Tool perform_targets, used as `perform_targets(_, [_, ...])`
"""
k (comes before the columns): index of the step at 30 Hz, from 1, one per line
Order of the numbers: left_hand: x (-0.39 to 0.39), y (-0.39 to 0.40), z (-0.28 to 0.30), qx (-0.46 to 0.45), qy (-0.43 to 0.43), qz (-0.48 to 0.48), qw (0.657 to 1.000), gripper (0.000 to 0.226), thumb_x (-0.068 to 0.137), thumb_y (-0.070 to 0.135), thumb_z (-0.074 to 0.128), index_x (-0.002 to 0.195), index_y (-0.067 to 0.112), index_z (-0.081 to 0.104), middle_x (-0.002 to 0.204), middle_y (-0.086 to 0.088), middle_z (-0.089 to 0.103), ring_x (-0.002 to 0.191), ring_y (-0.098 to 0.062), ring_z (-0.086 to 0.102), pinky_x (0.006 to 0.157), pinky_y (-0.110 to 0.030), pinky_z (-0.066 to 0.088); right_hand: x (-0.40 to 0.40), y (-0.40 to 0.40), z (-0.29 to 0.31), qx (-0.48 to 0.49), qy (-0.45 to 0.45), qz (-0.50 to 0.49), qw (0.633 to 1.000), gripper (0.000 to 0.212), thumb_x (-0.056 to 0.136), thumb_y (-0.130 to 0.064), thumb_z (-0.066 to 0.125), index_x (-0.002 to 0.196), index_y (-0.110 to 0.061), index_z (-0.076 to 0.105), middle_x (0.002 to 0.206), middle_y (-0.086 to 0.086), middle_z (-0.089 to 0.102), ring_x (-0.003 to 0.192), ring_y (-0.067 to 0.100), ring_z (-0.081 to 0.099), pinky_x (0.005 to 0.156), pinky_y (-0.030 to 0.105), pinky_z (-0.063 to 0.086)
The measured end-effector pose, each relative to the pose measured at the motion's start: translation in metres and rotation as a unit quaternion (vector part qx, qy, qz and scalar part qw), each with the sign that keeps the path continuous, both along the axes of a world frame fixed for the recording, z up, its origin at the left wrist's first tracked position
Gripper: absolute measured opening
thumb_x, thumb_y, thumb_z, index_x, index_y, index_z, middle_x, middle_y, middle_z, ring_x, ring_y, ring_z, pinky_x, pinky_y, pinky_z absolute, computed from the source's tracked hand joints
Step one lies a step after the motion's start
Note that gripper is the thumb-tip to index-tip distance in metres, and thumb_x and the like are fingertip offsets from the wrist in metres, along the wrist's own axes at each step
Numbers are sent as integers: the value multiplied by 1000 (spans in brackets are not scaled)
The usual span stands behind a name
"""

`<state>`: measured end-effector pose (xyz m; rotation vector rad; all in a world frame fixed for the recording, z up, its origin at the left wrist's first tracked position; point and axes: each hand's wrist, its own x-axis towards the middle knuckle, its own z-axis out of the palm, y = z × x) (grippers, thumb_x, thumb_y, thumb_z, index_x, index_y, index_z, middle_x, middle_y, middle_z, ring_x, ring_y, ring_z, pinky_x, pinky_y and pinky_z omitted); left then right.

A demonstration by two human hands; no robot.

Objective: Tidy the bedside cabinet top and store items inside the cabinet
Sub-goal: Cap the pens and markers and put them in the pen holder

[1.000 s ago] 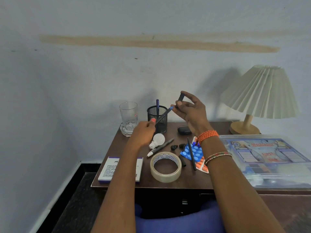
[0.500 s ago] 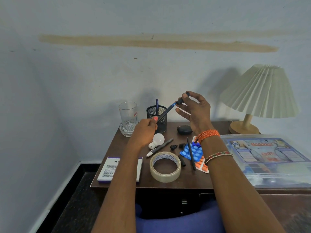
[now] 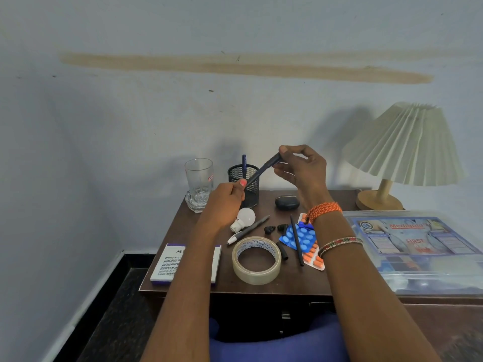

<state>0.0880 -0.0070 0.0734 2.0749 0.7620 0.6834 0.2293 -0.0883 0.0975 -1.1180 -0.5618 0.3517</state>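
Pen [image 3: 257, 174]: held in the air at frame centre, above the mesh pen cup [image 3: 243, 184] on the cabinet top [image 3: 261, 287].
Long axis: slants from lower left up to upper right.
Left hand [image 3: 227, 202]: grips the pen's lower end.
Right hand [image 3: 300, 167]: pinches the cap [image 3: 274, 160] on the upper end.
Nearer the cup: the left hand, just beside its rim.
Judged next: drop the capped pen into the cup.

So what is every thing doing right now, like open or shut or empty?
Pen: held over the cabinet, cap going on.
Left hand: grips the pen's barrel.
Right hand: pinches the cap.
Glass: upright, empty.
Mesh cup: upright, one pen inside.
Earbud case: shut.
Lamp: off.
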Motion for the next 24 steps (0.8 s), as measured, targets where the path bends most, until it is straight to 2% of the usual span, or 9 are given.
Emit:
perform_targets(2, [2, -2, -1, -7, 3, -1, 1000, 45, 101, 38, 29, 65, 18, 46, 53, 0, 39, 48, -15, 40, 56, -28, 34, -1, 4, -2, -37, -42, -20, 998, 14, 87, -18, 67, 83, -6, 62, 76, 11, 70, 62, 18, 71, 61, 29, 59])
perform_targets(5, [7, -7, -3, -38, -4, 8, 999, 45, 101, 38, 31, 63, 17, 47, 53, -1, 40, 50, -16, 39, 64, -33, 38, -5, 11, -7, -86, -102, -74, 988, 23, 92, -23, 59, 82, -3, 57, 75, 8, 70, 59, 14, 70, 54, 25, 57])
perform_targets(8, [13, -14, -5, -63, -12, 45, 997, 45, 100, 39, 35, 65, 15, 50, 58, -7, 47, 60, -26, 47, 72, -40, 46, -9, 15, -11, -124, -146, -121, 974, 28, 93, -27, 53, 82, -2, 54, 70, 5, 69, 57, 13, 69, 54, 28, 58])
perform_targets(11, [23, -21, -10, -71, -8, 92, 993, 48, 99, 41, 35, 86, 2, 61, 93, -27, 63, 92, -42, 59, 86, -47, 51, -10, 19, -15, -133, -152, -137, 970, 22, 91, -22, 52, 81, -3, 51, 72, 12, 71, 58, 16, 69, 61, 39, 60])
perform_targets(13, [29, -24, -12, -64, 10, 107, 992, 51, 100, 39, 32, 100, -1, 63, 104, -27, 64, 100, -41, 58, 86, -44, 48, -11, 20, -15, -128, -158, -153, 967, 19, 88, -17, 52, 80, -1, 49, 70, 16, 69, 58, 21, 69, 62, 44, 60])
perform_targets(16, [34, -27, -11, -39, 14, 115, 993, 49, 101, 35, 31, 102, -1, 64, 103, -24, 65, 99, -38, 59, 80, -40, 45, -12, 19, -10, -117, -151, -169, 967, 17, 85, -14, 52, 75, -4, 43, 72, 27, 64, 58, 30, 66, 57, 46, 59])
perform_targets(19, [35, -31, -12, -6, 14, 134, 991, 45, 101, 30, 31, 104, -1, 64, 103, -22, 65, 98, -36, 59, 73, -34, 39, -16, 17, -5, -110, -141, -200, 963, 23, 76, -23, 52, 65, -11, 36, 68, 30, 56, 60, 45, 56, 53, 52, 53])
perform_targets(21, [36, -34, -12, 4, 19, 140, 990, 43, 102, 29, 32, 106, 0, 64, 102, -22, 66, 98, -36, 59, 73, -34, 39, -19, 17, -5, -116, -137, -207, 962, 23, 71, -28, 50, 61, -17, 33, 68, 29, 54, 61, 46, 52, 53, 54, 51])
perform_targets(24, [34, -33, -9, 12, 17, 135, 991, 43, 101, 30, 32, 104, 1, 64, 101, -23, 66, 98, -38, 59, 76, -37, 44, -21, 15, -5, -122, -127, -203, 963, 22, 74, -28, 50, 61, -20, 34, 70, 26, 58, 67, 46, 59, 56, 56, 53])
